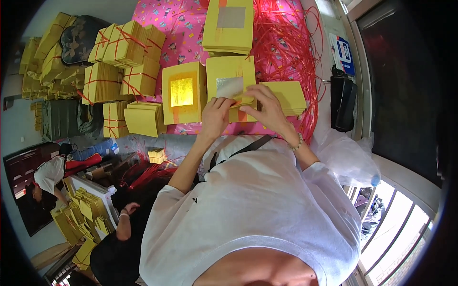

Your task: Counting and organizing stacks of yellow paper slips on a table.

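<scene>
Near edge (246, 101): likely being turned up; next move seems to call for even pressure
Silver-patch stack (231, 71): just right of gold-square stack (182, 91); yellow, dull patch, edge curled
Left hand (215, 117): fingers bunched together, can't tell if pinching
Right hand (267, 107): thumb spread from fingers, grip unclear

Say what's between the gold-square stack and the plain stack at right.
Head view: the silver-square paper stack, with left hand and right hand on it.
</scene>
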### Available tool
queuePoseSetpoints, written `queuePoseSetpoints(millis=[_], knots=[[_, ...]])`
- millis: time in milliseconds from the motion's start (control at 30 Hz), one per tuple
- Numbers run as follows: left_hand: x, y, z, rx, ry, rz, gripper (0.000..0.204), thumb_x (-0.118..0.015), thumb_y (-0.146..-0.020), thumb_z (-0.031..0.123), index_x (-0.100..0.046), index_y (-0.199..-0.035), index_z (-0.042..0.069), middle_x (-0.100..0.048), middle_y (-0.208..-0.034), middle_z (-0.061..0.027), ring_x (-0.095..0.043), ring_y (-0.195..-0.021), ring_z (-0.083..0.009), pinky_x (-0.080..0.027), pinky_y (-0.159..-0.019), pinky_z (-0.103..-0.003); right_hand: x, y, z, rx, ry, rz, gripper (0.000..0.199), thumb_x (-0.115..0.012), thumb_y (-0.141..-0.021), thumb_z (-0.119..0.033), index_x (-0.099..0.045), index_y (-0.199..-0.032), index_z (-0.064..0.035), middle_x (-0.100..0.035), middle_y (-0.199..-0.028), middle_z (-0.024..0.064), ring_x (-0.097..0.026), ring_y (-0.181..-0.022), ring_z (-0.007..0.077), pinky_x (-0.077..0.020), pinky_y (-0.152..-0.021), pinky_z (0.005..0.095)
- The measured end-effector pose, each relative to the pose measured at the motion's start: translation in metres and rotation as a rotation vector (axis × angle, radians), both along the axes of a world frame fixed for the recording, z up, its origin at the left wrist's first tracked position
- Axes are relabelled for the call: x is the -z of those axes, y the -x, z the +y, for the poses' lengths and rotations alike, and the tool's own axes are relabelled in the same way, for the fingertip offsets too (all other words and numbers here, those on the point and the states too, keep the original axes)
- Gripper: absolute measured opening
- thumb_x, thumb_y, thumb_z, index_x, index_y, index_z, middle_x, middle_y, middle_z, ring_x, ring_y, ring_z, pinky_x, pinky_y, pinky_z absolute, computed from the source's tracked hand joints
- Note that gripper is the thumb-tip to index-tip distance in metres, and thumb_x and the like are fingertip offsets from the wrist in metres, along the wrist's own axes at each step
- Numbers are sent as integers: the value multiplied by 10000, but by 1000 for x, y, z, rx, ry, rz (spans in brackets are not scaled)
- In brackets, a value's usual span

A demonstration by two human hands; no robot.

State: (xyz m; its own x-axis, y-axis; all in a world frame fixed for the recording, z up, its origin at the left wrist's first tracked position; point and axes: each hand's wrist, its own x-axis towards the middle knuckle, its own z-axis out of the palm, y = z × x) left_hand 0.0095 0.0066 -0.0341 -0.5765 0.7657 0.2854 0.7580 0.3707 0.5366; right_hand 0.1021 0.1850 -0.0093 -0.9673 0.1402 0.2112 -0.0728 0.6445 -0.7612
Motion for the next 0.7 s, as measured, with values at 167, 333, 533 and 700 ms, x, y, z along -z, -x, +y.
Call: queuePoseSetpoints(millis=[167, 333, 533, 700], knots=[[-27, 17, -13, -73, -252, -16, 188, -555, -776, -59, -585, -947, 14, -593, -833, -115, -584, -775, -258, -462, -693, -318, 22, 11, 16, 363, 573, 88, 346, -472, -957, -194, -459, -1249, -9, -512, -1200, 121, -494, -1130, 218, -408, -920, 311], [-21, 24, -36, -129, -428, -376, 115, -602, -820, -7, -586, -929, 26, -603, -826, -72, -589, -769, -166, -442, -693, -255, 47, 34, 33, 426, 752, 87, 419, -355, -999, -261, -408, -1322, 0, -484, -1275, 81, -460, -1156, 162, -376, -955, 282], [8, 27, -37, -202, -697, -688, 94, -619, -866, 54, -582, -947, 22, -618, -886, -7, -557, -832, -86, -441, -762, -242, 32, 39, 29, 272, 765, 118, 432, -306, -1011, -313, -520, -1164, 30, -546, -1101, 61, -472, -996, 126, -366, -919, 258], [33, 26, -44, -252, -784, -772, 203, -616, -874, 66, -555, -1059, 7, -620, -1018, -51, -566, -943, -118, -429, -854, -269, 35, 31, 14, 403, 779, 134, 429, -324, -1009, -329, -524, -1093, 42, -536, -1038, 39, -458, -990, 114, -362, -910, 258]])
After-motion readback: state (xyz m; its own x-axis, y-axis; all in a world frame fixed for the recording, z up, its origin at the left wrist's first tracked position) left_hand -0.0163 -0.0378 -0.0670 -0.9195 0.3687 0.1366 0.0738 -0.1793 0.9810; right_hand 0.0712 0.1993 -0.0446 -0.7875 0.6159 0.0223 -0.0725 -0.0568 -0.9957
